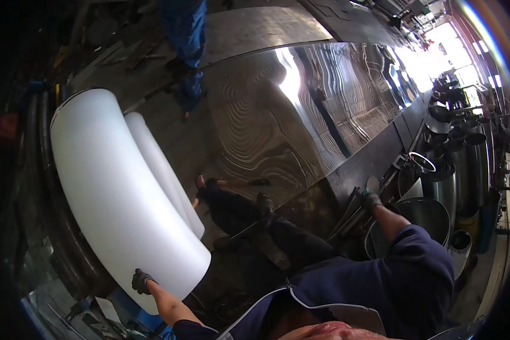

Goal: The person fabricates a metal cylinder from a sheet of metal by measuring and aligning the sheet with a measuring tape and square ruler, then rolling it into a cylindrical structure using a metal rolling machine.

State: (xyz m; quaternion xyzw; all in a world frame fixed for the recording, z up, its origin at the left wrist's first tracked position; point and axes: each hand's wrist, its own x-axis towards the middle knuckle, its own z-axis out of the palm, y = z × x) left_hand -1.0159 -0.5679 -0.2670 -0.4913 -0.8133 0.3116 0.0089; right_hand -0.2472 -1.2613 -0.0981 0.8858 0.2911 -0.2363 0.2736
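Large white roll [124, 198]: left of mirror-like metal sheet [255, 119] | left hand [142, 281]: curled against roll, apparently steadying it | right hand [370, 199]: near sheet; both grips unclear | shifting roll probably needs both hands

no readable text or labels

The large white roll [124, 192] lies on its side, long and thick, its surface smooth and matte. It runs away from the wearer's left, looking bowed in this view. A thin dark rim edges its far end; its near end looks cleanly cut. A narrower white shape [164, 170] runs alongside, possibly its reflection. Whatever carries it is hidden.
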